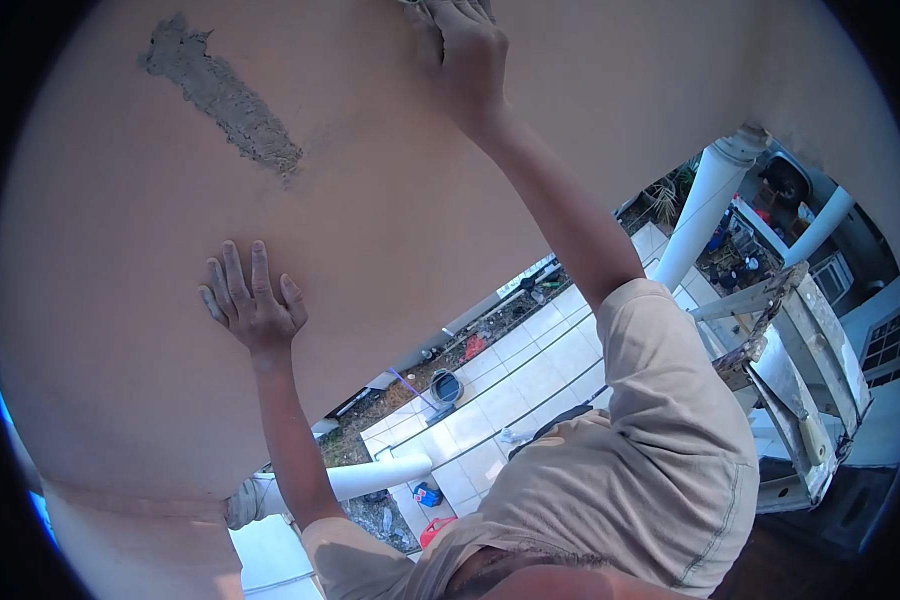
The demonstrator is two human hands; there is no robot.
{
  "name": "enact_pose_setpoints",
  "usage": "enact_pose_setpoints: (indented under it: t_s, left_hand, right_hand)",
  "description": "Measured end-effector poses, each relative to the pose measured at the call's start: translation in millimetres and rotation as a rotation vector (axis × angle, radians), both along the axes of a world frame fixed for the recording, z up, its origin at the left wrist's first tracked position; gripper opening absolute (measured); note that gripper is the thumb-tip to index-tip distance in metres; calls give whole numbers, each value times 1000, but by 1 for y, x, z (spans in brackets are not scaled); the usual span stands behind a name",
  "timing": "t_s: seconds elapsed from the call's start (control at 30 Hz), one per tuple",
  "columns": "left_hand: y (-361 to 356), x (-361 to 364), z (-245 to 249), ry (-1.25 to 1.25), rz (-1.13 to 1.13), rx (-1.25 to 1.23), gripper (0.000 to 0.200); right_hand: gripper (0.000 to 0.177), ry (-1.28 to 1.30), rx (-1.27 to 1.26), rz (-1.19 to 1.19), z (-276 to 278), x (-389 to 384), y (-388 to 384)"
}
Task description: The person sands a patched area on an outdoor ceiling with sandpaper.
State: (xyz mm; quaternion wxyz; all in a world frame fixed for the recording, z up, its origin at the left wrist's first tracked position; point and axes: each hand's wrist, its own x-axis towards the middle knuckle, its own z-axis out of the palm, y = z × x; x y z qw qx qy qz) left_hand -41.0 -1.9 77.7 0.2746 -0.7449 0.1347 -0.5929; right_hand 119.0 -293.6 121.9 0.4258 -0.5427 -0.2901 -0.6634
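Note:
My left hand [255, 305] lies flat with fingers spread against a smooth beige painted surface [390, 250]. Higher up, at the top edge of the view, my right hand [467, 55] presses on the same surface with its fingers curled. A small pale edge of something shows by those fingers, but most of it is cut off and I cannot make out its kind. Between the hands and toward the upper left, a rough grey patch of cement-like filler [225, 95] runs diagonally across the surface.
Far below is a tiled floor [530, 360] with a dark bucket [446, 386] on it. To my right stands a worn, splattered ladder [790, 370]. White columns [705, 215] rise near it. A vehicle with an open back [805, 190] is beyond.

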Motion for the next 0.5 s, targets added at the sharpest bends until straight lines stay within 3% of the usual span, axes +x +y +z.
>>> enact_pose_setpoints:
  t_s: [0.1, 0.17, 0.27, 0.37, 0.47, 0.5]
  left_hand:
    - [3, -6, -2, -5, -4, -5, 48]
    - [4, -3, 1, 11, -16, 13, 49]
    - [6, -3, -1, 30, 4, 0, 48]
    - [3, -2, -3, 12, 15, -16, 48]
    - [4, 0, -4, 0, -4, -25, 48]
    - [5, -3, -3, -2, 3, -25, 48]
  right_hand:
    - [40, 148, 136, -109, -31, -29, 38]
    - [40, 121, -248, -55, -129, -52, 68]
    - [38, 27, -310, -7, -80, -39, 33]
    - [37, 68, 1, 14, 57, 5, -6]
    - [36, -5, 180, -164, 40, -8, 29]
    - [36, 45, 58, -132, -6, -29, 48]
